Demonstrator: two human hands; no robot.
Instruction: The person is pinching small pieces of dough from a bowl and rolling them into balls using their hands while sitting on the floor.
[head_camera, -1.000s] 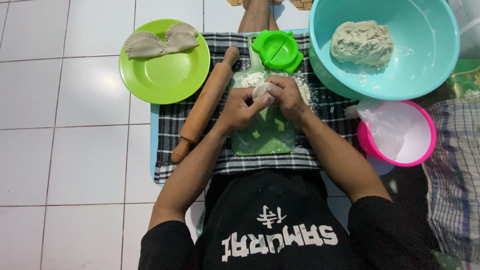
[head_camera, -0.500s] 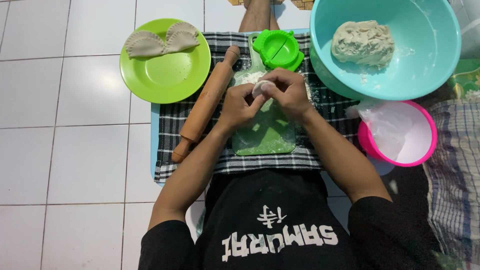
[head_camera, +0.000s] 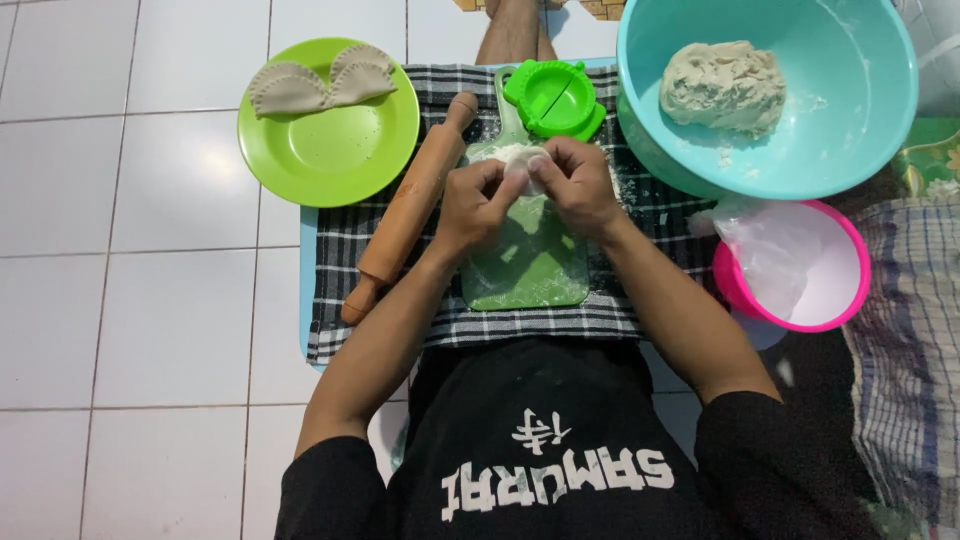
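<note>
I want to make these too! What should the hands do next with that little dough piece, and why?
Probably set it down on the green board to flatten it. Both hands, left hand and right hand, pinch the small dough piece just above it, and the rolling pin lies beside.

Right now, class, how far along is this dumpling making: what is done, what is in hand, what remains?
Done: two folded dumplings lie on the green plate. In hand: the left hand and right hand work a small dough piece above the green cutting board. Left: a large dough lump sits in the teal bowl; the rolling pin and green press lie untouched.
</note>
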